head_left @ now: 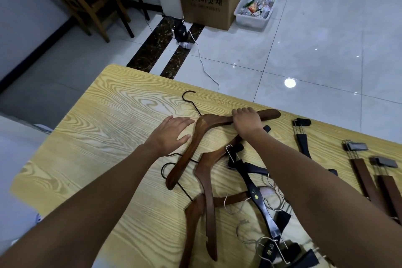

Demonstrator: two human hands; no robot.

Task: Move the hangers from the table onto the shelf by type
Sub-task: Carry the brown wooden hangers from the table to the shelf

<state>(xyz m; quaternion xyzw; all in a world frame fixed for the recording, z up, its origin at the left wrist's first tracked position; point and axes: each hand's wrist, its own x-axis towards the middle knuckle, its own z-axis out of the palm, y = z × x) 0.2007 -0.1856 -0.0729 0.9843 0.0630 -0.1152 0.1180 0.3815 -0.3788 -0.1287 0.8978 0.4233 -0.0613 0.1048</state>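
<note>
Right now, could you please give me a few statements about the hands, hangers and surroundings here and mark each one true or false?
1. The right hand grips one arm of the topmost brown wooden hanger. True.
2. The left hand holds a black hanger. False: its fingers are straight and hold nothing, just beside the topmost brown wooden hanger.
3. Two brown wooden clip hangers lie at the right end of the light wooden table. True.
4. The cardboard box stands on the table. False: it stands on the tiled floor beyond the table.
</note>
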